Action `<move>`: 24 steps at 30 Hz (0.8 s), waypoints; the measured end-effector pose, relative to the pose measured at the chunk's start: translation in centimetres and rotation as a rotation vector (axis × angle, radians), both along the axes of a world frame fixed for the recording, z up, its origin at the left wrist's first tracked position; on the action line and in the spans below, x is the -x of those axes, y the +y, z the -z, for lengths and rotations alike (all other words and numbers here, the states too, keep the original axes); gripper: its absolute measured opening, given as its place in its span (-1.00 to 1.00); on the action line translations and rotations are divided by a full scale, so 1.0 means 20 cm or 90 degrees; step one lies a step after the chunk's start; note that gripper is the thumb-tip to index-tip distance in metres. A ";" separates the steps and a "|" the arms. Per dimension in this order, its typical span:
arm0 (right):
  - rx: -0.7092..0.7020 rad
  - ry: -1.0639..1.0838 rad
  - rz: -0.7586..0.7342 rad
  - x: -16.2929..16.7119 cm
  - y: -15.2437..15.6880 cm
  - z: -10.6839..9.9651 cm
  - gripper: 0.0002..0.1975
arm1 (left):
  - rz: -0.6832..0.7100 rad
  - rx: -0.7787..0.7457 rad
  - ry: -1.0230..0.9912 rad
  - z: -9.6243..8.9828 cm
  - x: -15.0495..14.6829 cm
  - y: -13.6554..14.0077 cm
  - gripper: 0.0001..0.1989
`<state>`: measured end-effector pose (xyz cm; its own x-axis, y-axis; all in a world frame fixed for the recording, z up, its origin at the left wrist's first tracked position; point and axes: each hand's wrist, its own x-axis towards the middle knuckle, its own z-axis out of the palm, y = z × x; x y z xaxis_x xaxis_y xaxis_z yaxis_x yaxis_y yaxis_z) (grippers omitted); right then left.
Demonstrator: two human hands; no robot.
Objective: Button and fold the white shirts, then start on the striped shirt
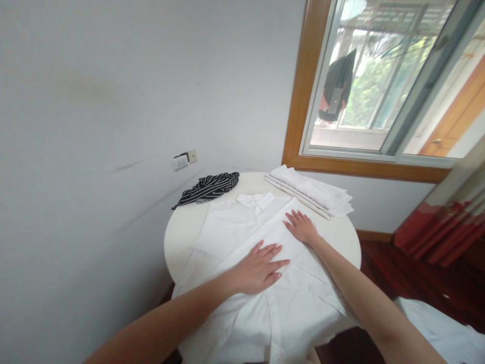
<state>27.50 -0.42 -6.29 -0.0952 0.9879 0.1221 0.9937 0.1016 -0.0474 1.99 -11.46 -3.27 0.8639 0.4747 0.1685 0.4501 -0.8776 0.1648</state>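
Note:
A white collared shirt (223, 230) lies spread over a round white table (175, 237), its collar toward the far edge. One side of it is folded over toward the middle, and its lower part hangs past the near edge. My left hand (257, 268) lies flat on the middle of the cloth, fingers spread. Farther up and to the right, my right hand (301, 226) rests flat on the folded part, its fingers also apart. Neither hand grips anything.
Folded white cloths (310, 189) are stacked at the table's back right. A black-and-white striped cloth (210, 188) lies crumpled at the back left, near the wall outlet (180, 162). More white fabric (439, 328) sits low at right. A window (371, 81) is behind.

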 end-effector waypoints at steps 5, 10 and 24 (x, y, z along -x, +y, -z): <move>0.028 0.012 0.034 -0.02 0.08 0.01 -0.32 | 0.003 0.004 0.014 -0.01 0.00 0.00 -0.52; 0.057 0.026 0.030 -0.04 0.18 -0.01 -0.32 | 0.009 0.004 0.020 -0.03 0.01 0.00 -0.54; 0.025 -0.019 0.101 -0.02 0.39 -0.02 -0.40 | 0.010 0.023 -0.001 -0.05 0.02 -0.02 -0.56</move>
<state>27.82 7.36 -5.91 0.0600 0.9948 0.0819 0.9981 -0.0587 -0.0187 1.66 -11.88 -2.23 0.8712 0.4665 0.1529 0.4356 -0.8782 0.1977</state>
